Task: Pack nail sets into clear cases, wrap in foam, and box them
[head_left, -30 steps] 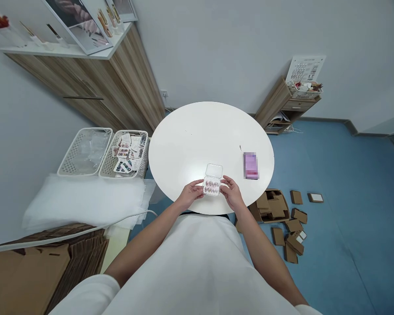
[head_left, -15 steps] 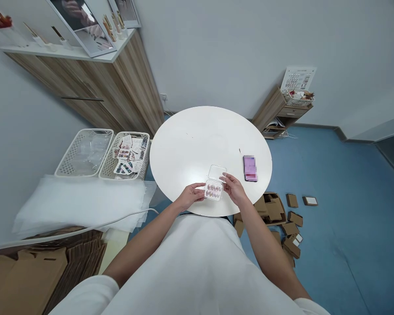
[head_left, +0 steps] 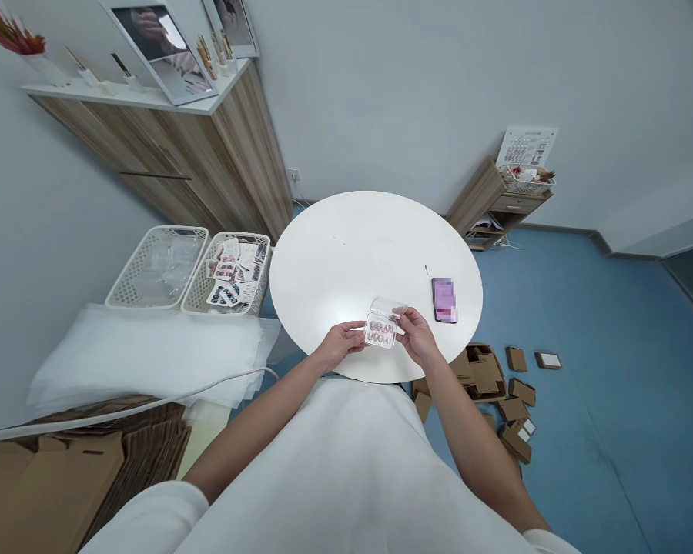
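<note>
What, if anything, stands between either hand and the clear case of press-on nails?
Nothing visible does. The left hand holds the clear case of press-on nails at its left edge, and the right hand has its fingers at the raised lid. The smartphone lies farther right, not between them.

A case [head_left: 380, 329] is resting between my left hand [head_left: 336, 345] and my right hand [head_left: 415, 336], over the near part of the table [head_left: 352, 238]. To my right, a phone [head_left: 444, 300] is lying on it. Left of the table, baskets [head_left: 189, 297] are sitting side by side, with a cabinet [head_left: 254, 146] standing behind; boxes [head_left: 515, 444] are lying rightward on the floor [head_left: 606, 362].
</note>
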{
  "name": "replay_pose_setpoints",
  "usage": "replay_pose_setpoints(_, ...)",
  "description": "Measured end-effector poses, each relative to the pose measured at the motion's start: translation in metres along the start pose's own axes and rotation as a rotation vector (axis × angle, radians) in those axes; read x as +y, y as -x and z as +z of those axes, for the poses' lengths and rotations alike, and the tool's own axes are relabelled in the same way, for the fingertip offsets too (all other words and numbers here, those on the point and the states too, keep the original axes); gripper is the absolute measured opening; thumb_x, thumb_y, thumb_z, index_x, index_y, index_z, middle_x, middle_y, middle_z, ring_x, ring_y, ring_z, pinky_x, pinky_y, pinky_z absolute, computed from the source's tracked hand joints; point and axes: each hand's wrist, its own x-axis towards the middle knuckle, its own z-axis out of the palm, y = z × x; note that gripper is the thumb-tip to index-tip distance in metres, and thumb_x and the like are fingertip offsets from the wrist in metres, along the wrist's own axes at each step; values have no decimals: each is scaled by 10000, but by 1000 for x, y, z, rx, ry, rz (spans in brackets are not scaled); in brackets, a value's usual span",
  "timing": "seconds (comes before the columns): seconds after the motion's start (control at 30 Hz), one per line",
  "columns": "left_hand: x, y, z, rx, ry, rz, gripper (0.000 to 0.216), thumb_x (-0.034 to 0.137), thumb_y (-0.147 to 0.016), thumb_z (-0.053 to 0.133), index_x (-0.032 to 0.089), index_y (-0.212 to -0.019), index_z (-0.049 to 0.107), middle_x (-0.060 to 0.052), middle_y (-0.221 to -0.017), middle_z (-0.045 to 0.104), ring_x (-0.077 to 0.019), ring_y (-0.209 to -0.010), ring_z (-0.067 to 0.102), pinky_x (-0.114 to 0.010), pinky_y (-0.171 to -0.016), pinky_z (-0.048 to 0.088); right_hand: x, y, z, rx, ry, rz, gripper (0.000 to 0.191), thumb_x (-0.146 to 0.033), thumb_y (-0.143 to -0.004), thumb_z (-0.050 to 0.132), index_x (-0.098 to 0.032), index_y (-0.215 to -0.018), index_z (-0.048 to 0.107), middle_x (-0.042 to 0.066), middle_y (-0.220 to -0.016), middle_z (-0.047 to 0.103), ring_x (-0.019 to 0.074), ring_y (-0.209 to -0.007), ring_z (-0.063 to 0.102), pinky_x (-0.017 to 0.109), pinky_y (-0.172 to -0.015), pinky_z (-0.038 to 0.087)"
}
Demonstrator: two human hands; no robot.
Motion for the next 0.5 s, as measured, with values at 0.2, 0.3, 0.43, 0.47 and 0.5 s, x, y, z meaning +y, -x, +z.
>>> replay_pose_setpoints(0.2,1,1,1,12,57,-13,524,292,-626,735,161,-1101,556,-100,-922,672,-144,-769,632,-318,-787,450,3,5,2,-11,1,23,239,-368,-638,689,-265,-833,598,5,-1102,562,180,-953,537,351,-724,504)
replay_pose_setpoints(0.3,1,3,1,11,76,-20,508,301,-635,728,171,-1097,561,-102,-961,663,-148,-792,632,-329,-804,450,3,7,3,4,28,28,237,-352,-609,709,-256,-799,605,5,-1176,538,193,-1038,513,342,-773,493)
replay_pose_setpoints(0.43,1,5,3,13,104,-21,509,306,-652,715,175,-1115,548,-109,-1015,644,-162,-843,629,-335,-818,452,3,9,5,18,75,41,242,-363,-600,711,-248,-788,610,12,-1227,516,210,-1116,472,308,-777,489)
replay_pose_setpoints(0.47,1,5,4,13,113,-25,504,304,-660,709,174,-1119,545,-109,-1019,642,-165,-851,628,-336,-822,452,3,10,5,20,79,42,242,-363,-599,710,-248,-789,613,13,-1237,510,212,-1120,471,301,-774,489)
replay_pose_setpoints(0.5,1,5,5,10,122,-33,494,300,-669,702,174,-1119,545,-109,-1021,640,-168,-854,629,-338,-824,452,4,11,4,20,78,39,239,-359,-600,710,-248,-790,615,12,-1244,506,212,-1122,470,298,-775,487)
